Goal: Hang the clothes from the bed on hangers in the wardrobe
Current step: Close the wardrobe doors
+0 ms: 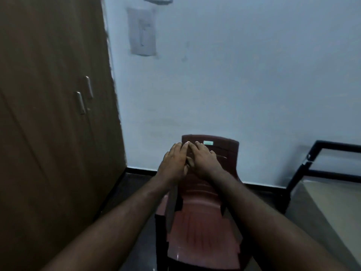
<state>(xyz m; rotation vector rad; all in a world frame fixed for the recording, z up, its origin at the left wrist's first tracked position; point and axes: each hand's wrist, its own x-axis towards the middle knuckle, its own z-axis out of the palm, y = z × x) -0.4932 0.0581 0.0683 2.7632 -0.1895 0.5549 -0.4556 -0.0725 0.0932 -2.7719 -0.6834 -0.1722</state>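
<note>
While two bare forearms reach forward from the bottom corners of the frame, the view looks down into the corner of a dim room. A pale blue-white painted wall [234, 75] fills the upper right and centre, with a grey rectangular switch plate [143, 32] at upper centre-left. A black skirting strip [140, 171] runs along its base above a dark glossy floor [132, 188].

A dark red moulded plastic chair [201, 231] stands at lower centre, its back to the wall, with a small pale label [208, 142] near the top of the backrest. At the right edge is a black metal bed frame [298, 173] holding a bare beige mattress [336, 204].

Filling the left third is the tall brown wooden wardrobe [48, 114]. Its doors are closed, two slim metal handles [81, 102] side by side, so its contents are hidden.

The left hand [173, 163] and right hand [203, 159] meet in mid-frame in front of the chair's backrest, palms down, fingers straight and flat, fingertips touching each other. Neither holds anything. Whether they rest on the chair cannot be told.
</note>
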